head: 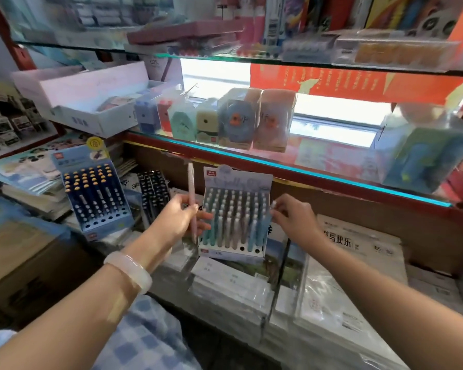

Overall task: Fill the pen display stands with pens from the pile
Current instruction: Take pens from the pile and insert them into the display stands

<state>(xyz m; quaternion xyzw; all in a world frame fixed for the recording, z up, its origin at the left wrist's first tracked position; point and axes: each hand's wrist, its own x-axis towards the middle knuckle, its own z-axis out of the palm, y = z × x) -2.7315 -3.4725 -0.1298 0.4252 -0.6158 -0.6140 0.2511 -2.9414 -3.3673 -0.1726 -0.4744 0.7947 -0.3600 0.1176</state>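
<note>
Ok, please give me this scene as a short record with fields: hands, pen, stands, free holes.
left hand: holds a pink pen upright, beside the pastel stand
right hand: pinches something small at the pastel stand's right edge; what it is cannot be told
pastel stand: nearly full, on stacked notebooks
free holes: two show in the front row
blue stand: at left, front rows have empty holes
</note>
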